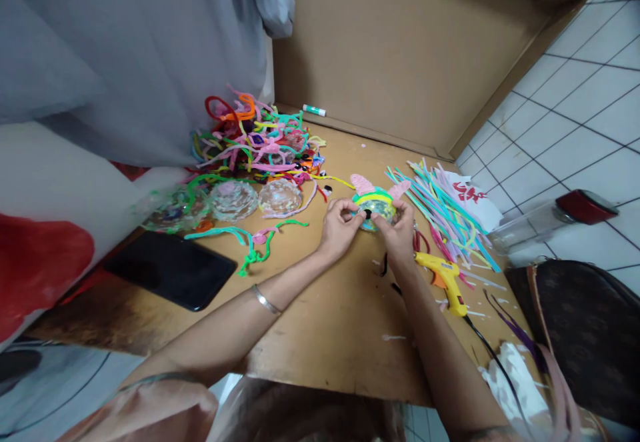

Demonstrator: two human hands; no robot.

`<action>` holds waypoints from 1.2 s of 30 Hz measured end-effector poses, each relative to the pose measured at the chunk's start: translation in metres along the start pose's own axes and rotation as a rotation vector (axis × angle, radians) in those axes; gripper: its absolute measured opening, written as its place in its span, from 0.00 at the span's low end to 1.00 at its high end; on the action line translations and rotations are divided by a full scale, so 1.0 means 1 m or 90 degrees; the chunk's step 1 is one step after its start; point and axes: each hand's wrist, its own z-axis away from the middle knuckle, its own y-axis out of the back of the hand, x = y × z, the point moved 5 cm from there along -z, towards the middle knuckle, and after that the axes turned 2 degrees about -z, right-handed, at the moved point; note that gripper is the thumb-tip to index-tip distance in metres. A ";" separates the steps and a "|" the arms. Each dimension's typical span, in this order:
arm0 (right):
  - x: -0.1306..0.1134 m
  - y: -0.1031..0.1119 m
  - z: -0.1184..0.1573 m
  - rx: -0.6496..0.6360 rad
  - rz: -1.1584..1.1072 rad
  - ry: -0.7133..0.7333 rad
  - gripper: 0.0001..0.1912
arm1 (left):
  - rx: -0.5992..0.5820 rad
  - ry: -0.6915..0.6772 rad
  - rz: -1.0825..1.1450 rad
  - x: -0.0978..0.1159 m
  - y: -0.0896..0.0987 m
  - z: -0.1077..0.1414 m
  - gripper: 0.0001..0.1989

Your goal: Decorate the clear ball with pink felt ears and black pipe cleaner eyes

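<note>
A round pipe-cleaner craft piece [376, 197] in green and yellow, with two pink ears on top, is held over the wooden table [320, 315]. My left hand [340, 229] grips its left side, fingers closed. On the right side my right hand [399, 232] holds it in a closed grip. Both thumbs meet near a small black piece [368, 214] on its front; my fingers partly cover the lower part. Just right of my right hand lies a yellow glue gun [445, 279] with an orange trigger.
Coloured pipe cleaners [450, 209] lie at the right, a tangled pile [255, 139] at the back left. Nearer are round craft discs [280, 197] and a black phone [173, 269]. A glue stick [314, 110], clear bottle [530, 225] and brown bag [590, 335] stand or lie around; cardboard [400, 49] rises behind.
</note>
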 end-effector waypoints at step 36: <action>-0.078 0.054 0.025 -0.146 0.415 0.114 0.07 | -0.016 -0.070 -0.085 0.005 0.008 0.002 0.03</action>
